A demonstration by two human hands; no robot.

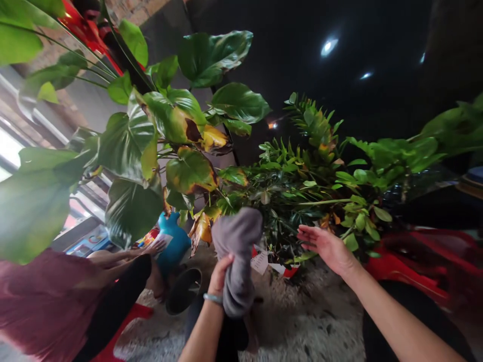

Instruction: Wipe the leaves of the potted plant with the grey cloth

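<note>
In my left hand [220,275], which wears a pale bracelet at the wrist, a bunched grey cloth [238,261] is gripped; part of it stands up above my fingers and the rest hangs below. My right hand [325,247] is held out with its fingers extended and nothing in it, close to the leafy green plants [302,193]. Beyond the cloth, a large-leaved plant [192,171] has several leaves with yellow and brown edges.
At the left sits another person in a dark pink shirt [41,301], beside a blue vase-like object [173,241]. A dark bowl [184,290] rests on the rough floor [313,322]. Red plastic furniture [418,266] stands at the right. Large leaves [33,201] reach in from the left.
</note>
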